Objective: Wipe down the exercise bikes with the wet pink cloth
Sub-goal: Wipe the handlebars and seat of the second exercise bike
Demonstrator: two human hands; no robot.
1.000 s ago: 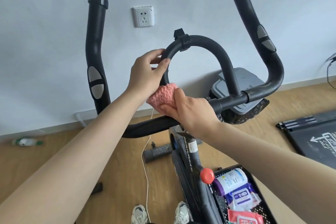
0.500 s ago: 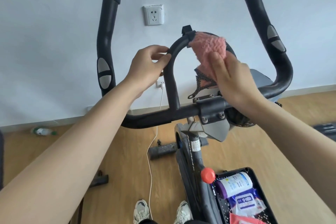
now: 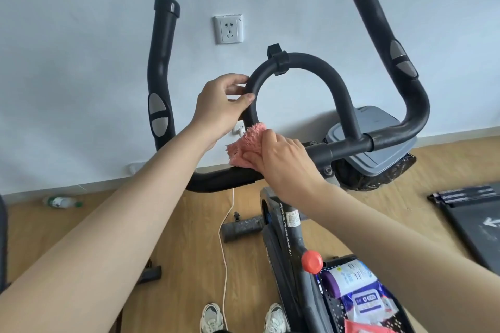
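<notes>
The bike [image 3: 287,227] is standing by the wall, its loop bar [image 3: 319,67] arching between the two upright grips, and a basket [image 3: 328,305] of wipes is sitting beside its frame. The left hand [image 3: 219,108] is gripping the loop's left side, thumb and fingers curled round the tube, while the right hand [image 3: 284,159] is clutching the pink cloth [image 3: 247,143] and pressing it to the crossbar at the loop's left foot.
</notes>
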